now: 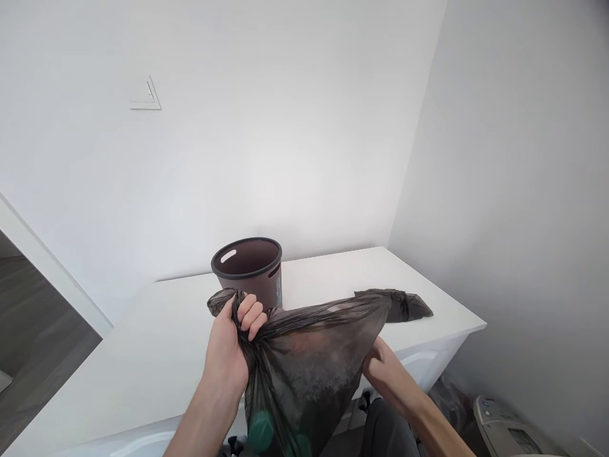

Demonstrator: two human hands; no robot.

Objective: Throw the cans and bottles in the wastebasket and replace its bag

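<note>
A thin black plastic bag [318, 368] hangs in front of me at the table's front edge, stretched between my hands. Green items and something reddish show through it. My left hand [233, 336] is closed round the bag's gathered top left part, a crumpled end sticking out above the fist. At the bag's right side is my right hand [375, 362], gripping its edge, with the fingers mostly hidden behind the plastic. Behind my left hand stands a brown bin [247, 282] with a dark rim and handle slots.
The bin stands on a white table [323, 279] against the wall. A folded black plastic piece [412, 308] lies on the table at the right. A beige appliance [514, 431] is at the lower right, beside clear plastic [447, 403]. A doorway shows at the left.
</note>
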